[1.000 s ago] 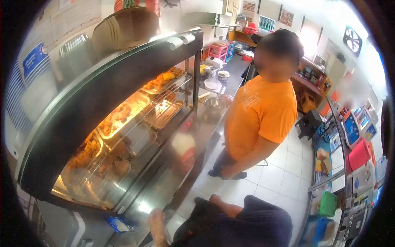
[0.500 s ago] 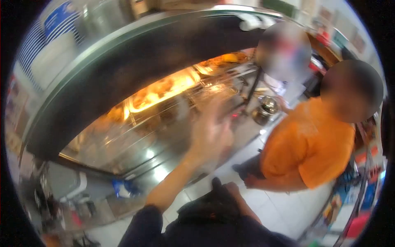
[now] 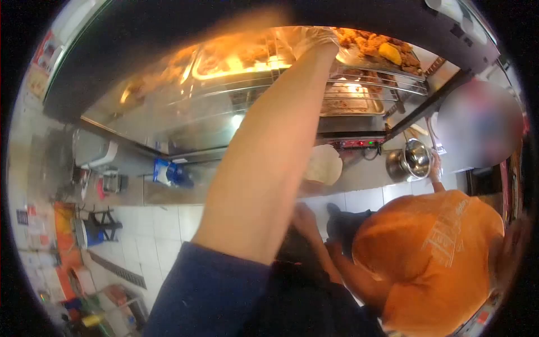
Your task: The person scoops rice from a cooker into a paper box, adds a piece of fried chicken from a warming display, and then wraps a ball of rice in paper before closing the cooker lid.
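Raised since earlier: my left hand, now inside the warming cabinet, beside fried pieces on the upper rack. Right hand low before me. Cannot tell either's grip.

Rack: wire, inside the cabinet before you. Bears one middle tray, metal, brightly lit, food within; and, to your right, one right tray with browned pieces and one yellow piece.

Below the rack: one lower tray, shallow, metal; you cannot clearly see what supports it.

Counter: grey, along the cabinet's near side. Bears one pot, shiny, to your right; one pale round item, partly hidden; one blue packet, to your left.

Floor: pale tile. Bears one black stand, far left.
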A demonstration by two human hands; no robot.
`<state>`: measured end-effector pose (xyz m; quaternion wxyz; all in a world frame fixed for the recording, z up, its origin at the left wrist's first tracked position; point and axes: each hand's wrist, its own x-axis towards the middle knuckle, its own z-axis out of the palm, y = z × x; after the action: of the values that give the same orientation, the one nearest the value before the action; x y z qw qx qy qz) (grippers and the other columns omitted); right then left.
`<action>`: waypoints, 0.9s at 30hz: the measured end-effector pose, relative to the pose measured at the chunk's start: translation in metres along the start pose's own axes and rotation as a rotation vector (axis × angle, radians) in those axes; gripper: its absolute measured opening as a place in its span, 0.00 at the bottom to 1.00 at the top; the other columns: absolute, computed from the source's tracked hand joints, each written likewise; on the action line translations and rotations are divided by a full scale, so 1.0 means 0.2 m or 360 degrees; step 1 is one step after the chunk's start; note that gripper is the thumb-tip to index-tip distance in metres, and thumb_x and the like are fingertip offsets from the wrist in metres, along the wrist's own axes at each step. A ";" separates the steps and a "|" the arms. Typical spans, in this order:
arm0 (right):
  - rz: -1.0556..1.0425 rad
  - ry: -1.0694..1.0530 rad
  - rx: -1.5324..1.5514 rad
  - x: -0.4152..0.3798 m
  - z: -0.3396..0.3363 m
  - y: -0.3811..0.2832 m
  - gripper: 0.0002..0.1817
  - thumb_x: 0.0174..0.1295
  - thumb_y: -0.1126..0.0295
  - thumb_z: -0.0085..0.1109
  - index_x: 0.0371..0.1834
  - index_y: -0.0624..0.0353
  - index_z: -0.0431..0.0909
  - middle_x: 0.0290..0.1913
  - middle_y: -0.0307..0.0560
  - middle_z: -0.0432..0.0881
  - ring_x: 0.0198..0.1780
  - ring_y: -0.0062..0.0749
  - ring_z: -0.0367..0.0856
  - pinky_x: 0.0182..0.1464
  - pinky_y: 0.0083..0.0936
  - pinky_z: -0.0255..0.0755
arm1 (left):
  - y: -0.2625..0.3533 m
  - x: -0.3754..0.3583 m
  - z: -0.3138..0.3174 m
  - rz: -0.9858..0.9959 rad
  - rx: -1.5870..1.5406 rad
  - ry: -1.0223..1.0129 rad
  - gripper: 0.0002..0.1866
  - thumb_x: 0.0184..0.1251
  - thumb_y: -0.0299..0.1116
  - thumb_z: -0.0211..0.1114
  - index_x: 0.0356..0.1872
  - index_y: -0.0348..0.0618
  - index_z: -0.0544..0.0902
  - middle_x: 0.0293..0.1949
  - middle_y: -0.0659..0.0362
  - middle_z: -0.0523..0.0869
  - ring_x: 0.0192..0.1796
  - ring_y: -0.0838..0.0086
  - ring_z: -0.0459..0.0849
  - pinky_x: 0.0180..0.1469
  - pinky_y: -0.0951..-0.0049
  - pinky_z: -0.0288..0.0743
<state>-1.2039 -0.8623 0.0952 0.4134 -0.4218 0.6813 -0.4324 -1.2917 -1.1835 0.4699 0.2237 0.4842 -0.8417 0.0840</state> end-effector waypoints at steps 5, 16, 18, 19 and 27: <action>-0.0107 0.0052 0.0065 0.02 -0.04 0.07 0.09 0.62 0.70 0.58 0.42 0.63 0.76 0.33 0.48 0.83 0.36 0.31 0.83 0.41 0.26 0.75 | -0.14 0.10 0.16 -0.0266 -0.0159 0.0222 0.28 0.70 0.43 0.51 0.64 0.33 0.66 0.63 0.42 0.71 0.66 0.55 0.69 0.66 0.57 0.62; 0.0110 0.0256 0.0101 0.02 -0.14 0.10 0.10 0.62 0.69 0.57 0.40 0.64 0.77 0.33 0.49 0.85 0.36 0.34 0.85 0.41 0.29 0.76 | -0.20 0.12 0.24 -0.0441 -0.0247 0.0227 0.27 0.70 0.44 0.51 0.64 0.37 0.68 0.64 0.46 0.71 0.67 0.58 0.68 0.68 0.58 0.59; -0.0033 0.0304 0.0007 0.02 -0.14 0.11 0.09 0.61 0.69 0.57 0.39 0.64 0.77 0.33 0.50 0.85 0.36 0.34 0.85 0.42 0.28 0.76 | -0.20 0.13 0.24 -0.0455 -0.0269 0.0233 0.27 0.70 0.44 0.51 0.64 0.38 0.68 0.64 0.47 0.71 0.67 0.59 0.67 0.69 0.58 0.59; -0.0033 0.0306 0.0000 0.01 -0.15 0.08 0.09 0.61 0.69 0.57 0.39 0.64 0.77 0.33 0.50 0.85 0.36 0.34 0.85 0.42 0.28 0.76 | -0.20 0.12 0.24 -0.0458 -0.0280 0.0238 0.27 0.70 0.44 0.51 0.63 0.38 0.68 0.64 0.48 0.71 0.67 0.59 0.67 0.69 0.58 0.59; 0.0283 0.0278 0.0182 0.02 -0.13 0.20 0.10 0.60 0.70 0.56 0.40 0.66 0.78 0.34 0.55 0.84 0.38 0.40 0.84 0.44 0.31 0.76 | -0.14 0.06 0.26 -0.0461 -0.0337 0.0330 0.26 0.70 0.45 0.50 0.63 0.40 0.70 0.64 0.51 0.71 0.68 0.61 0.67 0.70 0.58 0.56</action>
<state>-1.2374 -0.8484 0.0652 0.4125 -0.2962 0.7237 -0.4673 -1.2881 -1.2272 0.4266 0.3687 0.5628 -0.7398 0.0115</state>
